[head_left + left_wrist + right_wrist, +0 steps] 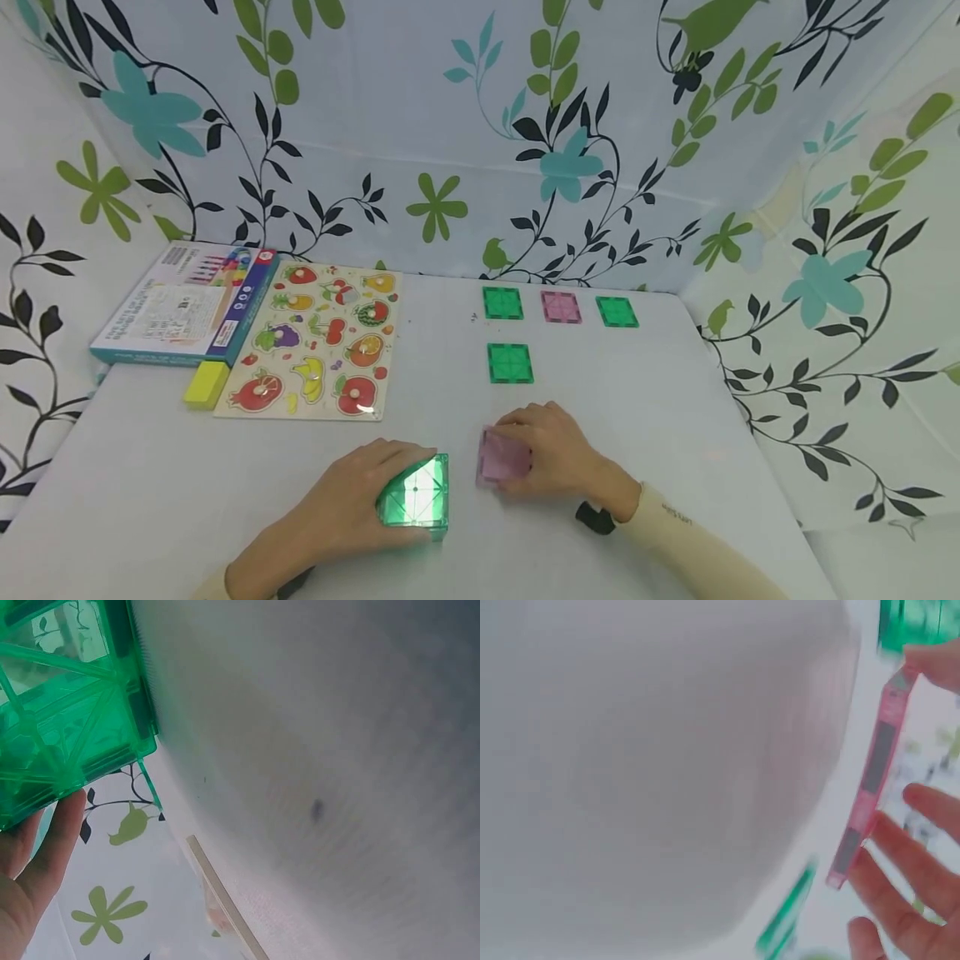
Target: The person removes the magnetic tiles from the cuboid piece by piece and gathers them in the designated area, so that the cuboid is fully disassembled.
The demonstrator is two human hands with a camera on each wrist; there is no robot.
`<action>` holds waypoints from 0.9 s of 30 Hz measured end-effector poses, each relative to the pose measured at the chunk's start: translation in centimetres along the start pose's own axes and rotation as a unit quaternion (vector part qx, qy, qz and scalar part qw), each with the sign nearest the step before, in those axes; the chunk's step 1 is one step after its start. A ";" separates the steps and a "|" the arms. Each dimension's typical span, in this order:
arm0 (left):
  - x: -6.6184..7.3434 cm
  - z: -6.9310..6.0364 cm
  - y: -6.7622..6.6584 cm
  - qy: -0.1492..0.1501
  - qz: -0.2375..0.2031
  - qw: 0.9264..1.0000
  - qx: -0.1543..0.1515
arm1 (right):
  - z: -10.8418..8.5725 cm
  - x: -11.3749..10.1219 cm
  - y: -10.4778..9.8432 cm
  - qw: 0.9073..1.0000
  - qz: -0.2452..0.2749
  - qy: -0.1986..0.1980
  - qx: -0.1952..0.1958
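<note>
Near the front middle of the table, the left hand [341,504] grips a green translucent block of square tiles [417,493], thumb on the near side and fingers on the far side. The left wrist view shows this green block [67,712] close up, fingertips at its lower edge. Just to its right, the right hand [558,454] holds a pink translucent square tile [504,457] between thumb and fingers. In the right wrist view the pink tile [870,780] is seen edge-on. The two held things are apart.
Beyond the hands lie a green tile [510,363] and, in a row behind it, another green [502,302], a pink [561,307] and a third green one [617,312]. At left are a fruit puzzle board [315,342], a yellow block [206,385] and a box [180,304].
</note>
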State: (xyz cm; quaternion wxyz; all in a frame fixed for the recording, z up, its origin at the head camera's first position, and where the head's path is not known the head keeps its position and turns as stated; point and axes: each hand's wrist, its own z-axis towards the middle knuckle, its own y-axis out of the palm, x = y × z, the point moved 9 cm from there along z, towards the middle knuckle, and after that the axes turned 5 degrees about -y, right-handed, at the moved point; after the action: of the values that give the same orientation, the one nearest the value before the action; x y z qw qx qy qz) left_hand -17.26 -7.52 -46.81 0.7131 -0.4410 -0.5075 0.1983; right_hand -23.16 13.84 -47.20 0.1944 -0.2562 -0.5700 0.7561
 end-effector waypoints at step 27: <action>-0.1 -0.1 0.1 -0.003 -0.008 1.000 0.004 | 0.5 20.1 -1.9 0.971 0.036 0.216 -0.095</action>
State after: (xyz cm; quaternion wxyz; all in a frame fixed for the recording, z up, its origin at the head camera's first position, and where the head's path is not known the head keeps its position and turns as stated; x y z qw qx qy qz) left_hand -17.19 -7.58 -46.97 0.7150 -0.4337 -0.5121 0.1960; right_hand -39.35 25.79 -48.58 0.2604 -0.4511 -0.5739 0.6320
